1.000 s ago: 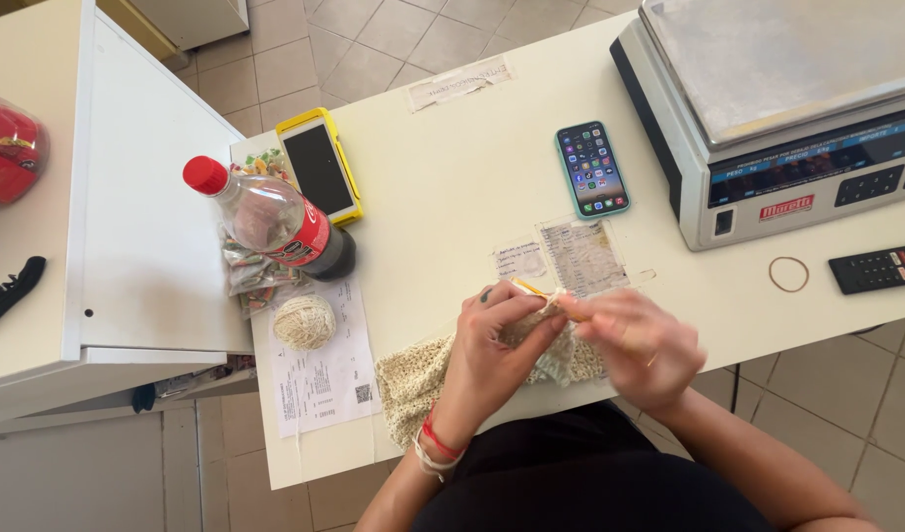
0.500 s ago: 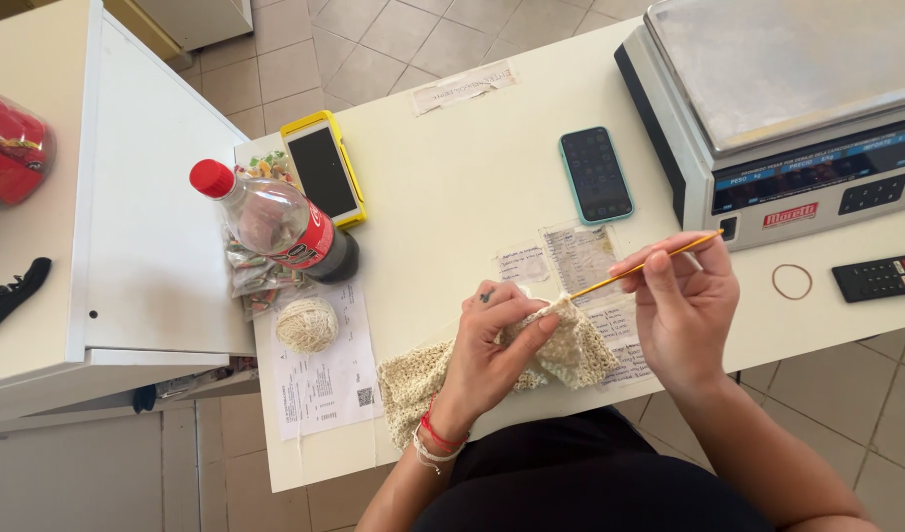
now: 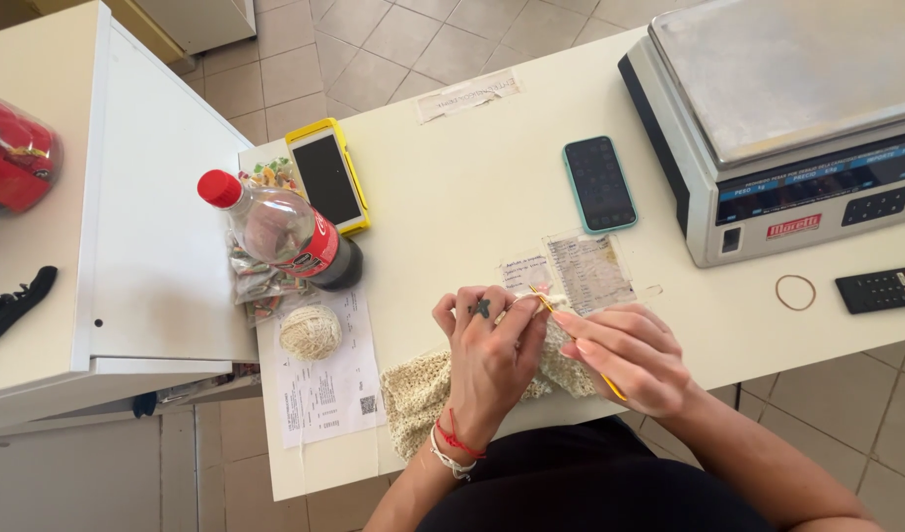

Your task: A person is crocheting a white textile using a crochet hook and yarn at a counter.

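Yellow crochet hook [image 3: 581, 345] pinched in right hand [image 3: 625, 355] fingers, cream crocheted piece [image 3: 423, 389] gripped by left hand [image 3: 492, 355] at table [image 3: 452, 187] edge, yarn ball [image 3: 310, 332] left of it, bottle [image 3: 280, 232] and two phones beyond.

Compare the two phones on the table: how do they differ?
Case: the yellow phone has a yellow case; the teal phone has a teal one.
Place: the yellow phone lies by the bottle, at the table's far left; the teal phone lies mid-table, beside the scale.
Support: the yellow phone seems to overlap a snack packet; the teal phone lies on the bare table.
Shared: both lie face up with dark screens, untouched by either hand.
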